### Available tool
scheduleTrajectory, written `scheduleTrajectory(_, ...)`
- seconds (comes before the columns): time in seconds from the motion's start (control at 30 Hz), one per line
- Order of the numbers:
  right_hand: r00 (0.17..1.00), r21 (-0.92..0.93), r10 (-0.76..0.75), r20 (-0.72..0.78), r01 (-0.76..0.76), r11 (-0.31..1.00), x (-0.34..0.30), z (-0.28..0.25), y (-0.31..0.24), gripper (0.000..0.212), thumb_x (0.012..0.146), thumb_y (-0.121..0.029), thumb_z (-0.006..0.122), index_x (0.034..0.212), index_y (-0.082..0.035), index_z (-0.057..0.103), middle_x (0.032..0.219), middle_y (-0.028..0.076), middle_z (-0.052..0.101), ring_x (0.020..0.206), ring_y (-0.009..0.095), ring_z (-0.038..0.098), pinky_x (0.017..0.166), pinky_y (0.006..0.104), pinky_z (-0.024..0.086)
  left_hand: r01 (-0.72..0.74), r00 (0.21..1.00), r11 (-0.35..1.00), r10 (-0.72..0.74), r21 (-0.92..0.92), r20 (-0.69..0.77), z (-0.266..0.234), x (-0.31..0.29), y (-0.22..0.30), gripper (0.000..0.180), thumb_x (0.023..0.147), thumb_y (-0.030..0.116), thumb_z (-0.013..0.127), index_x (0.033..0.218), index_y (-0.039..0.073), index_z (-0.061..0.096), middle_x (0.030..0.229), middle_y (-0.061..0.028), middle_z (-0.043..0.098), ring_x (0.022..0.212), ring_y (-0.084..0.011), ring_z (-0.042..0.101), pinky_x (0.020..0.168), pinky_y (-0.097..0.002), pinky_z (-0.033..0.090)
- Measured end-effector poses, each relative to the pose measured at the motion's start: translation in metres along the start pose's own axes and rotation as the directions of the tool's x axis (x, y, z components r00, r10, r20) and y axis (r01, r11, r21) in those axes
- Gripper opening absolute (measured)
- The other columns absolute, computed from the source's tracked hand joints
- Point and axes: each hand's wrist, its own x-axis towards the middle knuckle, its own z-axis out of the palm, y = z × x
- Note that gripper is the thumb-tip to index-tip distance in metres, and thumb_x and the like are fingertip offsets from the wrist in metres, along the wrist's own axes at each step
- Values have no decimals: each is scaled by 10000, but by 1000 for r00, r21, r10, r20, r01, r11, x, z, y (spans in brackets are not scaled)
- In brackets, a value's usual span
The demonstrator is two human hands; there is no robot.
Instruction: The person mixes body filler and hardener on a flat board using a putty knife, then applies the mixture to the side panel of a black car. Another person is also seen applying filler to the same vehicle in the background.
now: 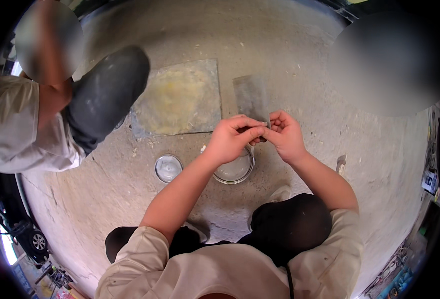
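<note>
My left hand [234,137] and my right hand [286,137] meet in front of me, fingertips touching. Both are closed in a pinch around something small and dark, mostly hidden by the fingers. Just below my left hand, a wide round tin [234,180] stands on the floor, partly covered by that hand. To its left is a smaller round tin [168,168] with pale grey contents. Beyond my hands lies a dark grey rectangular sheet [250,94]. A larger grey board [180,97] with a yellowish patch lies to its left.
Another person [25,124] in a pale shirt and dark trousers is close by on the left. A small flat scrap [341,163] lies on the concrete floor [290,55] to the right. Assorted items line the right edge; a dark car [28,239] is at lower left.
</note>
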Motion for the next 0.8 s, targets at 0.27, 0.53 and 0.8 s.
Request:
scheduleTrajectory(0.27, 997, -50, 32, -65, -35, 998, 2, 8, -7, 198, 837, -48, 691, 938, -18, 524, 845, 50, 620, 735, 100, 609, 618, 242, 510, 62, 984, 983, -89, -175, -151, 6, 1, 2, 207, 946, 164, 567, 969, -12, 673, 803, -71, 673, 691, -92, 615, 621, -230, 506)
scheduleTrajectory(0.53, 966, -235, -105, -237, 48, 971, 6, -10, 11, 153, 849, -54, 653, 966, 0, 571, 855, 31, 610, 742, 84, 555, 637, 231, 463, -26, 927, 994, -18, -111, -373, -5, 0, 7, 206, 865, 181, 692, 763, 13, 633, 630, -9, 583, 526, -71, 533, 482, -222, 436)
scheduleTrajectory(0.8, 842, -797, -516, -160, 198, 570, 26, -51, 1, 93, 818, -74, 666, 860, -1, 626, 814, 92, 598, 712, 203, 578, 649, 303, 464, -31, 929, 991, -18, -128, -370, -17, -3, 1, 349, 942, 280, 578, 730, 6, 613, 644, -35, 607, 561, -75, 548, 518, -230, 456)
